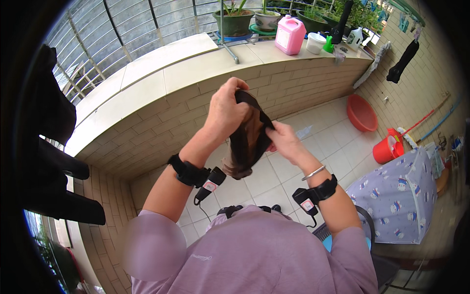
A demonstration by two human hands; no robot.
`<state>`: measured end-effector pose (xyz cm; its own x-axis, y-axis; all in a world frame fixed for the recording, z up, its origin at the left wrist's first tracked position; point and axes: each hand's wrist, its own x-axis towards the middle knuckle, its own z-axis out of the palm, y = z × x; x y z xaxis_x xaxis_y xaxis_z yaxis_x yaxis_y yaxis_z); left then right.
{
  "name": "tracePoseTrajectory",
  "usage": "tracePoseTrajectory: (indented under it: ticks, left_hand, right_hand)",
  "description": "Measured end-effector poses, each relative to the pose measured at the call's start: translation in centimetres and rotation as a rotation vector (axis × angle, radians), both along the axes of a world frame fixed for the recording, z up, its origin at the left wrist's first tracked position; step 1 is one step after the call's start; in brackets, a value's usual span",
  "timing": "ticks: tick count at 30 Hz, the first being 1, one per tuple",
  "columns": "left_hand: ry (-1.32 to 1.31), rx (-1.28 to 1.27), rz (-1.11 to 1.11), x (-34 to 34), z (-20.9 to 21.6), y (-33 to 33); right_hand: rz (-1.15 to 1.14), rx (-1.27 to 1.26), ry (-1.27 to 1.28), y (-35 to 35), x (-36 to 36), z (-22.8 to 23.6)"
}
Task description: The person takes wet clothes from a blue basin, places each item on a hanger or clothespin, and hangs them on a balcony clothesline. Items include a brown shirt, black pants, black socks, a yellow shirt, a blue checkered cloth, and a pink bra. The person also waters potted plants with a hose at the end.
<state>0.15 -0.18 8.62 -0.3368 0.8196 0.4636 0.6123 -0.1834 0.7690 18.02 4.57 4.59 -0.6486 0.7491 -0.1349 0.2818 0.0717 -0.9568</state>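
In front of my chest I hold a dark, partly sheer garment (248, 144) up in the air. Its black edge is stretched into an opening, and brownish see-through cloth shows inside. My left hand (227, 109) pinches the upper left part of that edge. On the other side, my right hand (285, 139) grips the edge between thumb and fingers. The lower end hangs bunched, with a lighter brown patch. Which kind of garment it is, I cannot tell for sure.
Potted plants (233, 23), a pink jug (290, 35) and a white tub (316, 43) stand on the tiled ledge. At right are a red basin (362, 113), a red bucket (383, 149) and a patterned cover (391, 196). Dark clothes (54, 103) hang at left.
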Motion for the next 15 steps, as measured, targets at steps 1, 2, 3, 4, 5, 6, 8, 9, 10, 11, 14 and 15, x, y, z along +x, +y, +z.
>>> tracePoseTrajectory:
  ticks: [1,2,3,4,5,6,8,9,10,11,14,15]
  left_hand:
    - [0.007,0.013,0.02,-1.2,-0.4,-0.3]
    - [0.042,0.069,0.035,-2.2,-0.9,-0.5]
    - [0.034,0.042,0.054,-2.9,-1.6,-0.6]
    - [-0.011,0.009,0.06,-3.4,-2.5,-0.7]
    - [-0.04,0.008,0.058,-3.7,-3.4,-0.7]
    - [-0.068,0.011,0.054,-3.9,-4.2,-0.4]
    - [-0.049,0.077,0.074,-3.0,-6.5,-0.1]
    - [-0.107,0.095,0.053,-2.0,-7.7,0.1]
    - [-0.182,0.072,0.045,-0.8,-9.0,0.2]
    - [-0.195,0.109,0.003,0.4,-10.2,0.3]
    - [-0.173,0.195,-0.055,3.7,-13.7,0.1]
    - [-0.192,0.094,-0.072,4.4,-14.8,-0.1]
  right_hand:
    - [0.008,-0.045,0.083,0.1,0.5,1.1]
    - [-0.009,-0.106,0.139,0.1,0.9,2.2]
    - [0.045,-0.07,0.204,-0.1,1.1,3.3]
    - [0.074,-0.044,0.239,-0.1,1.2,4.6]
    - [0.104,-0.015,0.292,-0.3,1.4,5.8]
    - [0.067,-0.001,0.36,-0.6,1.1,6.7]
    - [0.002,0.021,0.532,-1.4,0.2,8.3]
    - [0.042,0.045,0.593,-1.6,0.2,9.2]
    - [-0.017,-0.01,0.597,-1.8,0.3,10.0]
    - [-0.041,-0.052,0.628,-1.9,0.4,10.7]
    - [-0.101,-0.108,0.718,-1.1,1.6,12.4]
    - [-0.083,-0.105,0.756,-0.6,2.3,12.8]
